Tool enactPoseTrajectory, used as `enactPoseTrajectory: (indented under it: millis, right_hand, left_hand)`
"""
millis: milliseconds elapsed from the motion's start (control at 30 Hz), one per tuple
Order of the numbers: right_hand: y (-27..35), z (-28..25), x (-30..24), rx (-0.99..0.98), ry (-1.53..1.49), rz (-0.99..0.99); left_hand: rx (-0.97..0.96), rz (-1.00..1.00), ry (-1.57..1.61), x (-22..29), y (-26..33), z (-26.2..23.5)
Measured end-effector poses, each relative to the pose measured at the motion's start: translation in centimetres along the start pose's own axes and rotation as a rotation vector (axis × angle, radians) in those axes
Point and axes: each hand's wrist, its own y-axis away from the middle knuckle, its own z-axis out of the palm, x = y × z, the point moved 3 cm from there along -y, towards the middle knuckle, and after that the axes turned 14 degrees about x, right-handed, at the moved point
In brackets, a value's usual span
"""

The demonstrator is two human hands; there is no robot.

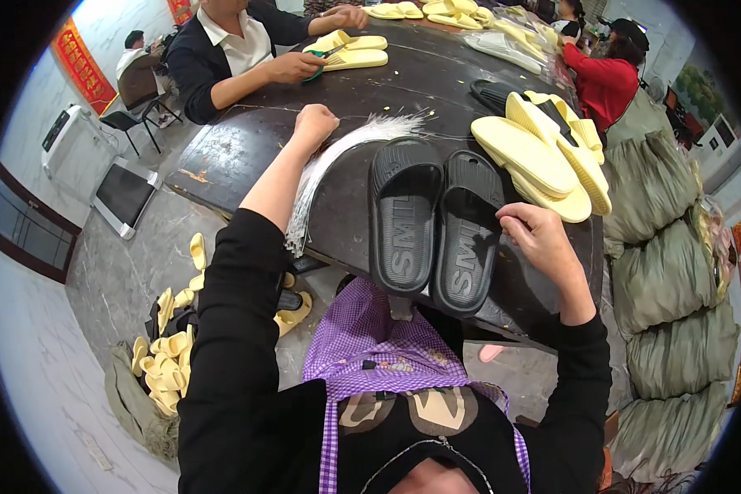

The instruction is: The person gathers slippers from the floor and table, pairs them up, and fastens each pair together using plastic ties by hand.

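A pair of black slide sandals lies side by side at the table's near edge, toes pointing away from me: the left slide (pixel 403 226) and the right slide (pixel 469 247). My right hand (pixel 542 237) is beside the right slide, thumb and fingers pinched together; whatever they may hold is too small to make out. My left hand (pixel 315 126) is curled closed above the table, just past a curved bundle of thin white strands (pixel 328 169). Its fingers hide anything inside. Several pale yellow slides (pixel 527 156) are stacked to the right of the black pair, with more black footwear partly behind them.
Across the dark table (pixel 247 152), a co-worker holds green-handled scissors (pixel 314 67) at yellow slides (pixel 356 58). A person in red (pixel 605 78) is at the far right. Stuffed green sacks (pixel 663 263) line the right side. Loose yellow slides (pixel 169 362) cover floor at left.
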Motion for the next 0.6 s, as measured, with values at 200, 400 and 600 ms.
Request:
enactPoseTrajectory:
  millis: [200, 400, 600]
  right_hand:
    - [-0.5, 0.3, -1.3, -0.021, -0.003, -0.026]
    - [-3.0, 2.0, -4.2, -0.087, -0.038, -0.049]
    - [-7.5, 7.8, -7.0, -0.15, -0.363, 0.144]
  left_hand:
    - [0.119, -0.065, 0.17, -0.8, 0.3, -1.6]
    - [0.183, -0.149, 0.539, 0.6, 2.9, -4.3]
    - [0.162, 0.144, 0.572, 5.3, 8.9, -6.2]
